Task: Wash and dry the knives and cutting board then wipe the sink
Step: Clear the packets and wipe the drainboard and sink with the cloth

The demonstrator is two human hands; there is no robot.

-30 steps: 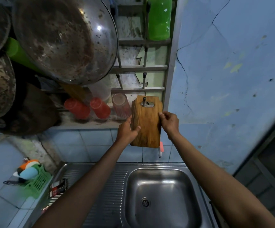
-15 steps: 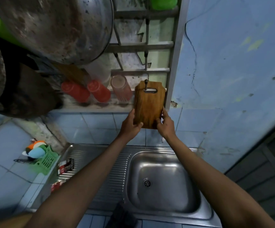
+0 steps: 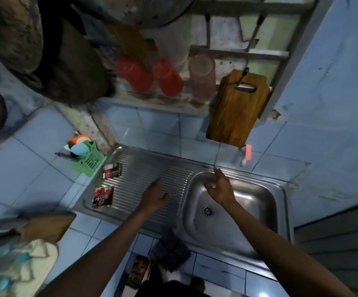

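Cutting board point(image 3: 237, 108) now hangs by its handle slot on the rack hook, upper right of the frame; half a second ago I held it in both hands. My left hand point(image 3: 155, 196) and right hand point(image 3: 219, 189) have dropped over the sink point(image 3: 278, 211), fingers loose, holding nothing. I judge the wiping comes next.

Two red plastic cups point(image 3: 150, 77) and a clear pinkish plastic cup point(image 3: 202, 76) lie on their sides on the grimy wall shelf point(image 3: 152, 100), beneath large blackened metal pans point(image 3: 45, 50). A green plastic basket point(image 3: 89, 158) of sponges sits on the blue tiled counter point(image 3: 23, 159). Two dark printed sachets point(image 3: 107, 183) lie at the left edge of the ribbed steel drainboard point(image 3: 148, 172). A pale yellow cloth point(image 3: 34, 258) lies at the counter's near left corner.
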